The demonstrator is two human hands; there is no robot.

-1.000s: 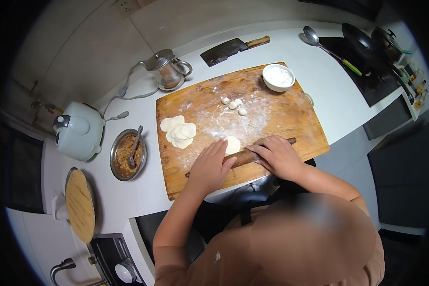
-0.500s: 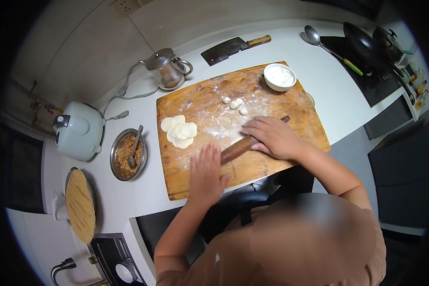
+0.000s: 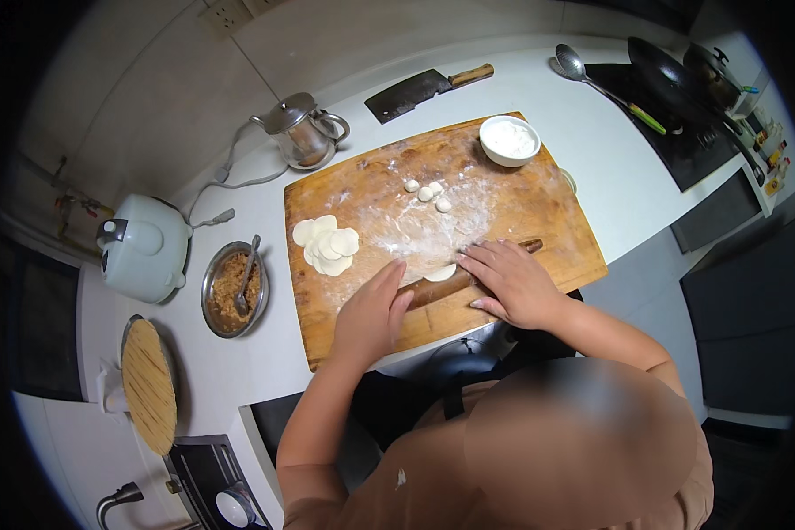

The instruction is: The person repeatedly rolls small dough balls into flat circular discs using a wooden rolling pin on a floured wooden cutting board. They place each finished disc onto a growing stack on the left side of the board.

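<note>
A dark wooden rolling pin (image 3: 442,287) lies slantwise across the floury cutting board (image 3: 556,208), near its front edge. My left hand (image 3: 371,311) is around the pin's left end, thumb and fingers on either side. Over its right part lies my right hand (image 3: 514,284), fingers beyond the pin and thumb on the near side. A thin dough wrapper (image 3: 441,273) shows at the pin's far edge between my hands, partly hidden. Several small dough balls (image 3: 426,193) sit farther back. Round wrappers (image 3: 329,247) are piled at the board's left.
A white bowl of flour (image 3: 510,141) stands at the board's back right corner. Left of the board are a steel bowl of filling (image 3: 231,296) with a spoon and a rice cooker (image 3: 146,247). Behind it are a kettle (image 3: 302,132) and a cleaver (image 3: 408,95).
The rolling pin has come slightly nearer to me, baring more of the wrapper. My left hand now curls round the pin's end instead of lying flatter; my right hand has shifted a little nearer.
</note>
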